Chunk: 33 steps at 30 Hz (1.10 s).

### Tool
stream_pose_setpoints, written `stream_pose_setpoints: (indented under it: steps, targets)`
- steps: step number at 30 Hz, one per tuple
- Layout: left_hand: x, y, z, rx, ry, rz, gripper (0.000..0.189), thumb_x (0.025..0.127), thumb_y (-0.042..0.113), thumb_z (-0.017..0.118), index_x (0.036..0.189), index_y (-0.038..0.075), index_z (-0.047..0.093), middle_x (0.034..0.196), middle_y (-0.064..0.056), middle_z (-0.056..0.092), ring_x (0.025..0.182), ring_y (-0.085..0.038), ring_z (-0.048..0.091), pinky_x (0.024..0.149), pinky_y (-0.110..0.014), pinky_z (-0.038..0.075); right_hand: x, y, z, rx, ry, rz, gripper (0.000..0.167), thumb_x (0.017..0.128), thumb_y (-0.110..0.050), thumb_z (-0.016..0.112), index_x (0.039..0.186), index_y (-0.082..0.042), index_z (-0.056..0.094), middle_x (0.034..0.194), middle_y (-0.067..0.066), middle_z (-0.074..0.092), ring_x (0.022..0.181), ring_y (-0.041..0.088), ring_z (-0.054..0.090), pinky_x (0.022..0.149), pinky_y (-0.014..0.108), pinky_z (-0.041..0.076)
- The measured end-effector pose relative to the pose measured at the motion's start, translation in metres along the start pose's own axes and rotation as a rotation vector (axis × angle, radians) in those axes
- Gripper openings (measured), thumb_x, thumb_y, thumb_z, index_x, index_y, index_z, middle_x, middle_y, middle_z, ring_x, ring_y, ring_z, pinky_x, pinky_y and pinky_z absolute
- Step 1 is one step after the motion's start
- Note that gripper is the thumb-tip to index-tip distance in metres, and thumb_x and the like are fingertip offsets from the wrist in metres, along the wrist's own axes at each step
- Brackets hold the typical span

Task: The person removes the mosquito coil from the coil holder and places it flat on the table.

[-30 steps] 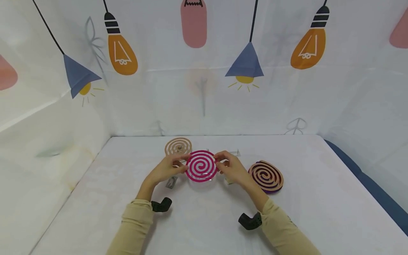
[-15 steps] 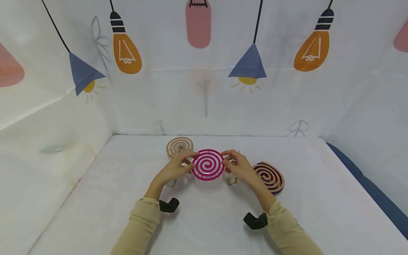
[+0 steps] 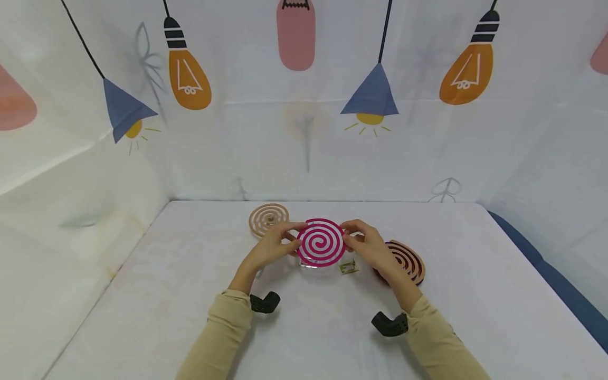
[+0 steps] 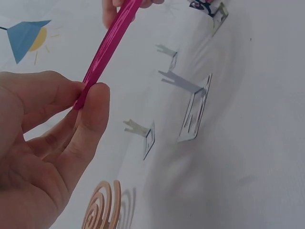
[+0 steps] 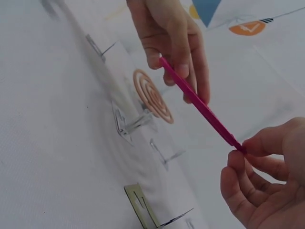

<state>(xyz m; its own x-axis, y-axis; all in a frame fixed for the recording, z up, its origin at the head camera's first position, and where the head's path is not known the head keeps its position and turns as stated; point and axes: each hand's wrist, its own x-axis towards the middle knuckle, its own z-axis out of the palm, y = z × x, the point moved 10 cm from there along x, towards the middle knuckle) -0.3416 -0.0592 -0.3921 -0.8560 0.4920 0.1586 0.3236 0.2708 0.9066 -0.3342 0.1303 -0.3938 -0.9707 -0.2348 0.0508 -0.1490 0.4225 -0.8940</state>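
Note:
A bright pink mosquito coil point(image 3: 320, 243) is held above the table, face toward the head camera. My left hand point(image 3: 273, 247) pinches its left edge between thumb and fingers; my right hand point(image 3: 372, 247) pinches the right edge. Both wrist views show the pink coil point(image 4: 107, 53) nearly edge-on. Under it stand several small metal coil stands with raised forked tabs, such as a silver stand point(image 4: 183, 84) in the left wrist view. A gold-toned stand point(image 3: 349, 267) is near my right hand. The coil and hands partly hide the other stands in the head view.
A light brown coil point(image 3: 256, 221) sits raised at the back left, a stand piece at its centre. Right of my right hand lies a brown and dark purple coil pair point(image 3: 412, 264), partly covered by my forearm. A white patterned curtain point(image 3: 266, 148) rises behind the table.
Both hands have moved right and slightly farther back with the pink coil between them. More of the gold-toned stand shows, and the right forearm covers more of the coil pair.

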Motion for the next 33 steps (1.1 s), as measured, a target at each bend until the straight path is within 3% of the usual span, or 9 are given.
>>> stream_pose_setpoints:
  steps: [7,15,20,27,33]
  targets:
    - [0.007,0.002,0.005,0.045,0.021,0.022,0.043,0.088,0.002,0.060,0.131,0.003,0.054,0.133,-0.014,0.055,0.096,-0.027,0.066,0.069,-0.027,0.057,0.001,-0.001,-0.009,0.003,-0.019,-0.036,0.035,0.095,-0.015,0.055,0.129,-0.007,0.052,0.112,0.016,0.056,0.085,0.028,0.063,0.079,0.042,0.053]
    - [0.014,-0.002,0.004,0.093,0.114,-0.075,0.040,0.087,0.007,0.064,0.126,0.010,0.059,0.121,-0.011,0.063,0.096,-0.023,0.066,0.073,-0.026,0.055,0.001,0.002,-0.010,-0.041,-0.120,-0.038,0.046,0.094,-0.010,0.051,0.139,-0.005,0.042,0.119,0.017,0.052,0.081,0.019,0.061,0.075,0.036,0.053]
    - [0.022,-0.004,0.008,0.028,0.173,-0.128,0.034,0.085,0.005,0.066,0.119,0.007,0.063,0.114,-0.012,0.065,0.090,-0.021,0.069,0.068,-0.027,0.057,0.002,0.004,-0.017,-0.061,-0.131,-0.044,0.043,0.096,-0.010,0.048,0.138,-0.002,0.042,0.117,0.021,0.050,0.080,0.023,0.062,0.072,0.032,0.054]
    - [0.029,-0.006,0.017,-0.103,0.227,-0.139,0.028,0.084,0.000,0.066,0.112,-0.001,0.065,0.103,-0.020,0.066,0.078,-0.020,0.070,0.065,-0.029,0.058,0.000,0.009,-0.032,-0.088,-0.069,-0.001,0.035,0.098,-0.015,0.050,0.130,-0.003,0.049,0.112,0.018,0.051,0.079,0.022,0.060,0.066,0.035,0.053]
    - [0.035,-0.001,0.024,-0.059,0.221,-0.147,0.025,0.086,0.006,0.066,0.111,0.004,0.068,0.106,-0.016,0.069,0.078,-0.018,0.071,0.067,-0.028,0.057,-0.001,0.011,-0.041,-0.112,-0.064,0.005,0.037,0.097,-0.014,0.051,0.131,-0.002,0.048,0.113,0.019,0.052,0.079,0.018,0.059,0.067,0.035,0.054]
